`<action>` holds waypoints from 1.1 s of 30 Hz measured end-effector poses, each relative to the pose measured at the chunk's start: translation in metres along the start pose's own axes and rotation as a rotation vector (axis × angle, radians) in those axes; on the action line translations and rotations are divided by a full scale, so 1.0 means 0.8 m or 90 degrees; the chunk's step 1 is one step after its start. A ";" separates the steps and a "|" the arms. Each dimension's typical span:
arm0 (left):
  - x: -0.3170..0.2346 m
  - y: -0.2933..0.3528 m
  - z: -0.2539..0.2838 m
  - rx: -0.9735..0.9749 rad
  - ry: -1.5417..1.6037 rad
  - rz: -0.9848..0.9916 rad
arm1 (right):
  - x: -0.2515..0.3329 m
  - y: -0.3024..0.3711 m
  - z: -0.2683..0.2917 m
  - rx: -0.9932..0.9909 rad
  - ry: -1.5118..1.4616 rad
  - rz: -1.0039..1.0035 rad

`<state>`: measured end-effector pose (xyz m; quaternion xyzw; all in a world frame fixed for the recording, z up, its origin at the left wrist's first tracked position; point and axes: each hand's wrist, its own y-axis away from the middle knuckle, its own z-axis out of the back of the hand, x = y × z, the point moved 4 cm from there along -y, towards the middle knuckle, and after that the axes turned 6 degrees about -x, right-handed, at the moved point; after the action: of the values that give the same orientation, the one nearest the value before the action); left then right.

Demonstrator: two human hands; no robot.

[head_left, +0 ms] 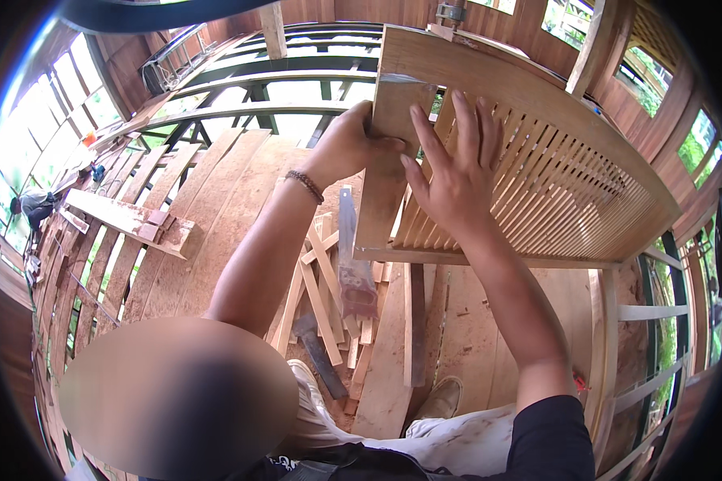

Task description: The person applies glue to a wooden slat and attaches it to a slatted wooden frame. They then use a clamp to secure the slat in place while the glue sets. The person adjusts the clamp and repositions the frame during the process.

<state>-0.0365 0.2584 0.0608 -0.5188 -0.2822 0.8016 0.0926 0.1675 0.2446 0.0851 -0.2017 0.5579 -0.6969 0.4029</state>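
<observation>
A louvered wooden shutter panel [489, 60] stands tilted in front of me, with many thin slats inside a broad frame. My left hand [349, 148] is closed round the frame's left upright, its thumb across the front face and its other fingers hidden. A dark beaded bracelet circles that wrist. My right hand [457, 176] is open, fingers spread, over the slats near the same upright; whether it touches them I cannot tell. A handsaw [353, 264] with a worn reddish handle lies below the panel. Beside it are thin wood strips [317, 293] in a loose pile.
A dark-handled tool [321, 361] lies near my feet. A metal clamp [451, 12] sits at the panel's top. Floor planks [192, 240] at left carry sawdust, with gaps between them; open dark joists [297, 76] stretch behind. A large blurred oval hides the lower left.
</observation>
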 end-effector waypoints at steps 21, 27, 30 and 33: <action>-0.014 -0.013 -0.001 0.110 -0.061 -0.025 | -0.014 -0.017 -0.016 -0.006 0.192 0.065; -0.041 0.005 0.023 0.077 -0.165 0.003 | 0.035 0.123 -0.034 0.140 -0.028 0.069; -0.046 0.001 0.020 0.056 -0.126 -0.039 | 0.060 0.248 -0.056 0.524 -0.123 0.061; -0.046 -0.001 0.017 0.059 -0.130 -0.035 | 0.071 0.317 -0.077 0.646 -0.040 0.141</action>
<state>-0.0318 0.2379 0.0941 -0.4214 -0.2669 0.8598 0.1093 0.1739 0.2243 -0.1809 0.0581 0.1556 -0.8265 0.5379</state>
